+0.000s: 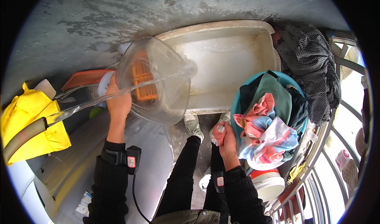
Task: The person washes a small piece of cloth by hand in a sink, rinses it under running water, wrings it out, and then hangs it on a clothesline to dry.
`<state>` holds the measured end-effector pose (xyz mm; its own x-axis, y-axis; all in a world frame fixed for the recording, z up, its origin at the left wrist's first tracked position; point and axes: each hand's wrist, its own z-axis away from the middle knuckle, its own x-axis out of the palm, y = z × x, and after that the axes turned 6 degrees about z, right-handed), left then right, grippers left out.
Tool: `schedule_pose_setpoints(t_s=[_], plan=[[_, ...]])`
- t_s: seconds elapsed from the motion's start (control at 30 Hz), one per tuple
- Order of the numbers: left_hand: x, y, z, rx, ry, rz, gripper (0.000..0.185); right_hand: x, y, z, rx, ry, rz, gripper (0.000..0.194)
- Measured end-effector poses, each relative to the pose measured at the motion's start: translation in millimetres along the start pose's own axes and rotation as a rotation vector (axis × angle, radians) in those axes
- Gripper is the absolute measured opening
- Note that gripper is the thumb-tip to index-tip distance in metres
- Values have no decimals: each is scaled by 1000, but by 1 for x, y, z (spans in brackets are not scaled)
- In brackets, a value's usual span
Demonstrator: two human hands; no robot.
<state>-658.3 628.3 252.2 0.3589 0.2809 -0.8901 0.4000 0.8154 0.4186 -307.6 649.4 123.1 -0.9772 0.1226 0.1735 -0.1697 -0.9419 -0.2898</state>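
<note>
My left hand (119, 100) grips the left side of a clear plastic basin (173, 105), which is tilted. From a hose (25, 136) at the lower left, a stream of water (98, 100) runs past my left wrist side and across the basin. My right hand (228, 144) is closed around a bunched coral-pink cloth (219, 134), beside a blue tub (237, 117). Coral, white and light-blue printed fabric (267, 135) lies piled in that tub over a green garment (276, 96) and dark cloth. The fingertips of my left hand are hidden.
A large off-white trough (225, 63) stands against the grey wall. An orange plastic basket (144, 78) shows through the clear basin. Yellow cloth (35, 123) hangs at left. Checked black-and-white fabric (308, 72) and metal railings (350, 108) are at right, with a white bucket (268, 188) below.
</note>
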Motion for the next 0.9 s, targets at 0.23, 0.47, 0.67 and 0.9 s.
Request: schedule_pose_setpoints(t_s=[0.23,0.47,0.67,0.9], plan=[[-46,8,21,3,29,-229,59,5,-5,8,39,12,-21,20],[-49,17,26,125,90,-119,63,15,-2,10,22,11,-12,22],[-36,4,38,129,92,-121,62,22,-4,16,-2,17,-19,24],[75,-50,32,-451,-126,981,48,32,-6,21,15,-30,-145,25]])
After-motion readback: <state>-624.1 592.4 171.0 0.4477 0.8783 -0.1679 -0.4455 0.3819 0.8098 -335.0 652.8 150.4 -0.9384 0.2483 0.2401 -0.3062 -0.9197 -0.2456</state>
